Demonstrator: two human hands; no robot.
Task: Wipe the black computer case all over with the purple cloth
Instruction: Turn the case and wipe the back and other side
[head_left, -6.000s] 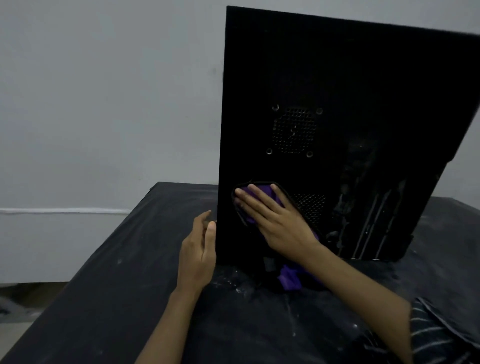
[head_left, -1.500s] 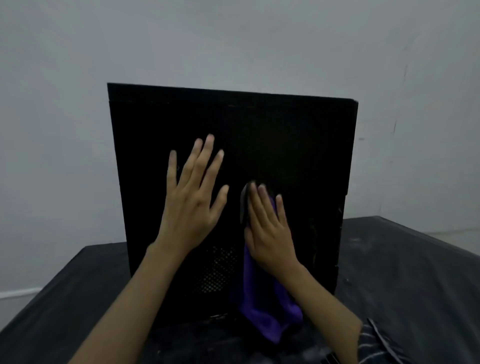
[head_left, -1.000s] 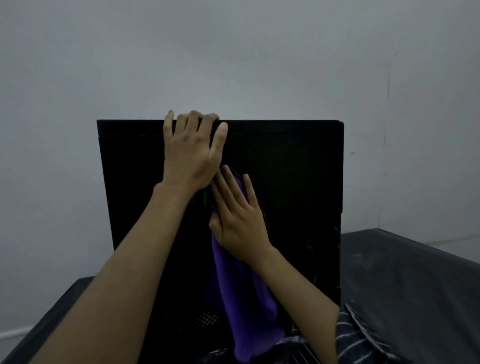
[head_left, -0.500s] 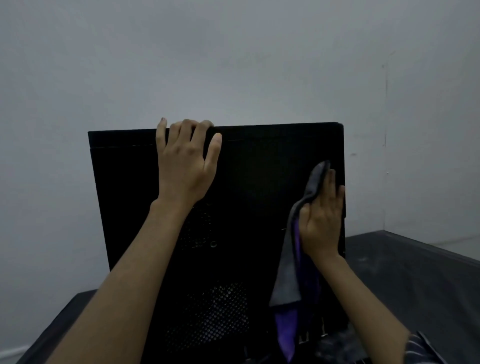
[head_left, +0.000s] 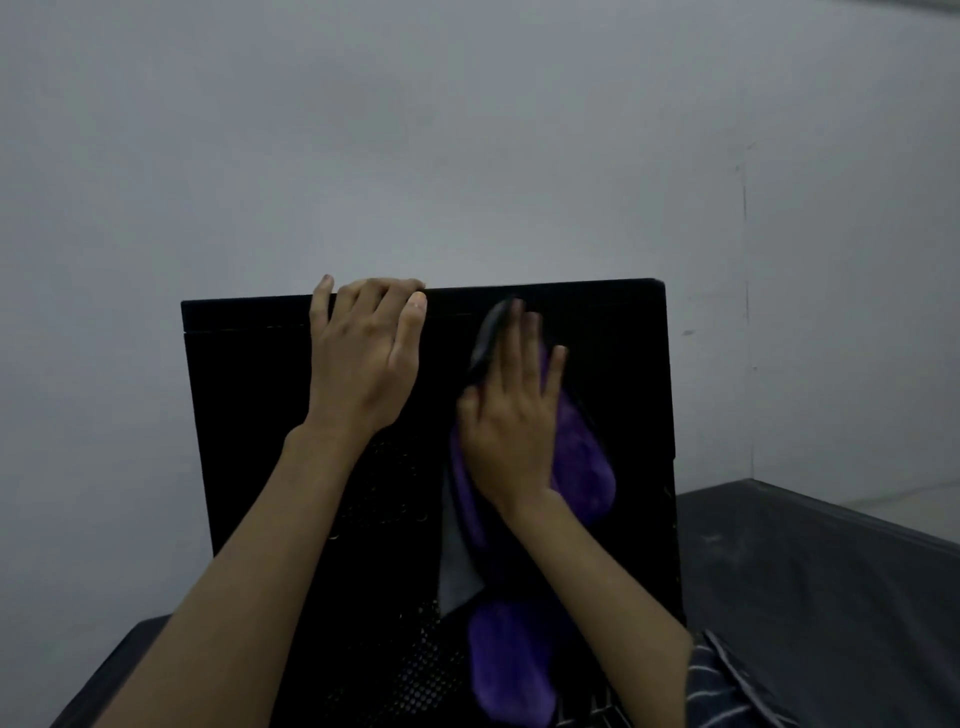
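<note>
The black computer case stands upright on a dark table, its broad side panel facing the camera and a pale grey wall behind it. The two hands are apart, side by side on the upper part of the case.

The left hand clamps onto the top edge. Its fingers curl over the rim and out of sight behind it, and the thumb lies along the front just below the edge.

The right hand lies flat against the panel just to the right, fingers straight and pointing up towards the top edge. It presses the purple cloth onto the case. The cloth is spread under the palm and bulges out to the right of it. A grey fold (the cloth's other side, it seems) shows beside the forefinger and again below the wrist. The rest hangs down the panel in a long purple tail towards the bottom of the view.

Small round vent holes dot the lower part of the panel, left of the hanging cloth. A striped sleeve shows at the lower right.
</note>
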